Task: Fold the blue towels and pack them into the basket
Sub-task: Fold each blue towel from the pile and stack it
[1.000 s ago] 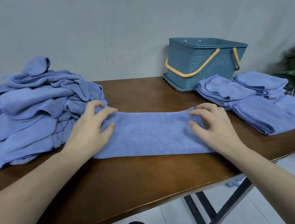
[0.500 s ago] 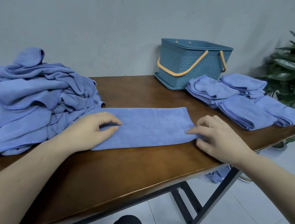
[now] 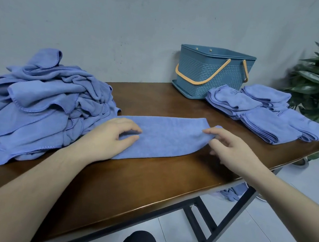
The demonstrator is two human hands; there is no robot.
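Towel strip [image 3: 158,138] lies flat on table [image 3: 137,182], folded lengthwise already; long axis runs left–right across the person, far edge tilted slightly up toward R.

L hand [image 3: 109,137]: fingers loosely curved, resting on the strip's left end, pinning it. No pinch visible.

R hand [image 3: 231,147]: thumb and fingertips [image 3: 208,132] pinch the strip's right end, which is lifted a little off the wood (corner curls up behind the fingers).

Key relation: free end is at R hand, anchored end under L. Judged next move = carry R end leftward over the strip to L hand, i.e. fold along the long axis.

Unfolded heap [image 3: 41,103] just left of the strip, touching it. Folded stacks [image 3: 264,115] to the right, near basket [image 3: 211,73] (contents can't tell). Packing not begun, by the look.

Risk: dragged end skews.
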